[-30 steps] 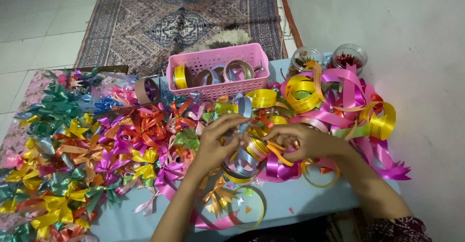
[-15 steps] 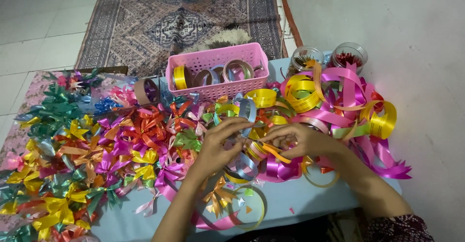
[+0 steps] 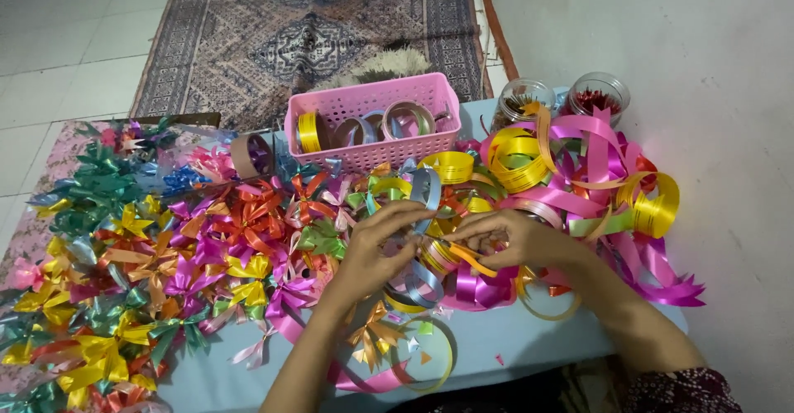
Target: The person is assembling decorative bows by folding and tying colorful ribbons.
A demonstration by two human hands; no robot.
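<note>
I see left hand (image 3: 376,248) pinching a light blue ribbon (image 3: 428,190) | right hand (image 3: 517,238) closed on an orange ribbon roll (image 3: 442,256) | both over the table (image 3: 513,351), near the pink basket (image 3: 372,128), bows (image 3: 248,223) to the left.

ribbon loops (image 3: 517,161) look like thin plastic film, glossy, with bright highlights along the curls. i read the finished ribbon bows (image 3: 248,214) as the same shiny film, some metallic in sheen. pink basket (image 3: 372,144) is moulded plastic, perforated wall, semi-matt. two jars (image 3: 597,90) are clear and smooth, glass or plastic i cannot tell. table top (image 3: 513,351) is pale blue, smooth, low gloss. rug (image 3: 314,24) is woven cloth, matt. floor tiles (image 3: 58,41) smooth, faint sheen. sleeve (image 3: 682,390) patterned cloth, matt.
</note>
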